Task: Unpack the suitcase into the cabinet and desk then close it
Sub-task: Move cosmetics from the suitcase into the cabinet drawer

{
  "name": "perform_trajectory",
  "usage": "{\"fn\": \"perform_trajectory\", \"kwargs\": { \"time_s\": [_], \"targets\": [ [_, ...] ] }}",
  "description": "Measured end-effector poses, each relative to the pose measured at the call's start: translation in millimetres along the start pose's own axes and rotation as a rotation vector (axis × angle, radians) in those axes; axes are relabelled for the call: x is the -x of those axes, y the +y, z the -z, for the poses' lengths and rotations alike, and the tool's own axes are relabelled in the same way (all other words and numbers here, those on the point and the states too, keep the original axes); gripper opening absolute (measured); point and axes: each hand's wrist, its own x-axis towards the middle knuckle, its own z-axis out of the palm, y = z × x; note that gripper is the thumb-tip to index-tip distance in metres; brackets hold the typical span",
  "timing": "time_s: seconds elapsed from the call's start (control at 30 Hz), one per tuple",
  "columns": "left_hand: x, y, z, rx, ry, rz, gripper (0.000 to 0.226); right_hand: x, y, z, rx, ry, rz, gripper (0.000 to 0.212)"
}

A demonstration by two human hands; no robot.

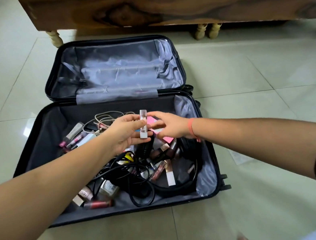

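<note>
Left hand point(125, 133) reaches in from the lower left over the near half of the open suitcase point(123, 213), thumb and curled fingers gripping a clear lip gloss tube point(143, 124) with a white cap. The tube stands upright, cap downward.

At the left side of that half lies a cluster of lip gloss and lipstick tubes point(73, 138), with a white charger block point(87, 139) just beside them. A red lipstick point(99, 204) lies near the front wall. A beige cable point(106, 118) is bundled toward the hinge side, partly behind the left hand. Black cables point(123, 171) tangle across the middle, mixed with more small cosmetic tubes.

The right hand point(170, 125) comes in from the right with an orange band point(191, 128) on its wrist. Its fingertips meet the tube, and I cannot tell whether they pinch it or only touch it. A pink box point(164, 136) shows beneath this hand. Black headphones point(187, 147) rest against the right wall of the case.

The suitcase lid point(123, 69) lies flat on the far side, lined in grey fabric. The whole case sits on a pale tiled floor point(263, 73). Beyond it stands a dark wooden cabinet point(163, 5) on pale turned legs point(55, 38).
</note>
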Motion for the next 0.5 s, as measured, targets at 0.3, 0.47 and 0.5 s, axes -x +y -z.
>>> {"fn": "perform_trajectory", "kwargs": {
  "time_s": [0.3, 0.47, 0.5],
  "targets": [
    [13.6, -8.5, -4.0, -0.087, 0.041, 0.060, 0.022, 32.4, 4.5, 26.2, 1.103, -0.227, -0.161, 0.049],
    [17.4, -17.0, -17.2, -0.076, 0.041, 0.094, 0.010, 31.1, 7.4, 5.5, 1.013, -0.039, -0.135, 0.028],
    [17.9, -17.9, -20.1, -0.073, 0.037, 0.102, 0.009, 28.3, 10.4, -0.2, 0.962, -0.023, -0.170, 0.024]
  ]
}}
